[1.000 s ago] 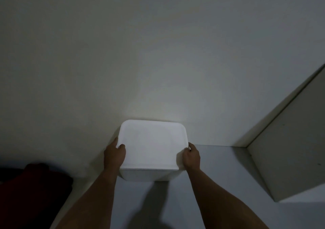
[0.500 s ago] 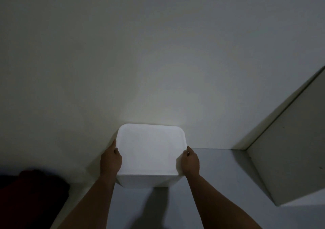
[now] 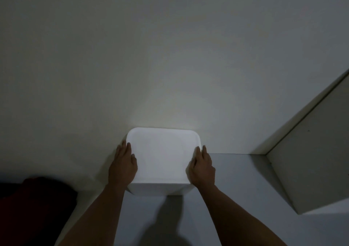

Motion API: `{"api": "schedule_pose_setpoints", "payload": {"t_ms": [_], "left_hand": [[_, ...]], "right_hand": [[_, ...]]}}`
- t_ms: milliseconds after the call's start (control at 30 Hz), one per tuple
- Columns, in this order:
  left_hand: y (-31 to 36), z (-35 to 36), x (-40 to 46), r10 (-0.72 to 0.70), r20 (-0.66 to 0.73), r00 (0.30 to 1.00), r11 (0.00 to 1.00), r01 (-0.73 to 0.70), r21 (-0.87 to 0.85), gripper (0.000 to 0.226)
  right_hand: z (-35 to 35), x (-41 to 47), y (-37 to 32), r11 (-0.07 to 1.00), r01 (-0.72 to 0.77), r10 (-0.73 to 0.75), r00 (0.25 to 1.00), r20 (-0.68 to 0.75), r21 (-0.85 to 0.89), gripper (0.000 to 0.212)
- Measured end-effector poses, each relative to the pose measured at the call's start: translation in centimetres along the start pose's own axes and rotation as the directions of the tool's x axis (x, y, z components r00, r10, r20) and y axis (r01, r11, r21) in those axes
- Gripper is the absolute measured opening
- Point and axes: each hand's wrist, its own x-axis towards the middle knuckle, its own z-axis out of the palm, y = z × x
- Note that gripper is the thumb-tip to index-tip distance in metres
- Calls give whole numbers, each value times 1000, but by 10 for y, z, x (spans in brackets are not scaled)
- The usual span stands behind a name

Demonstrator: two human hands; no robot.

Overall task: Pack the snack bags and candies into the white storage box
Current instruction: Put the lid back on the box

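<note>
The white storage box (image 3: 162, 159) sat lidded on the grey floor (image 3: 236, 198), its back against the wall (image 3: 170, 57). The left hand (image 3: 123, 167) and right hand (image 3: 203, 167) lay flat, fingers extended, against its 2 sides. It looked rigid, smooth, likely slippery plastic; gripping under the rim seemed safest.

We look down into a dim corner. A plain off-white wall (image 3: 170, 47) fills most of our view, bare and unmarked, brightest in a soft patch low at its middle and fading to grey toward the edges. Below it runs a smooth pale grey surface (image 3: 245, 179) (floor or tabletop, we cannot tell which), crossed by a dark shadow (image 3: 166, 219) near the bottom edge. At the right a white panel (image 3: 311, 160) stands tilted in our wide view, meeting the wall. At the lower left lies a dark red shape (image 3: 35, 204), too dim to identify.
</note>
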Motion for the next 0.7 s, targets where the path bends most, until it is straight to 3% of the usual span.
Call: {"api": "schedule_pose_setpoints", "payload": {"t_ms": [167, 467, 600, 700], "left_hand": [[-2, 3, 6, 34, 58, 998, 994, -40, 100, 61], [18, -24, -2, 31, 297, 954, 948, -122, 293, 78], [37, -22, -39, 125, 283, 951, 931, -211, 298, 76], [55, -24, -70, 239, 159, 958, 935, -271, 228, 70]], "right_hand": [[-2, 4, -3, 993, 28, -17, 995, 96, -111, 65], [-31, 0, -21, 948, 87, -1, 962, 272, -305, 73], [-36, -27, -17, 953, 142, -58, 953, 299, -269, 68], [-45, -46, -7, 965, 176, -119, 955, 272, -195, 65]]}}
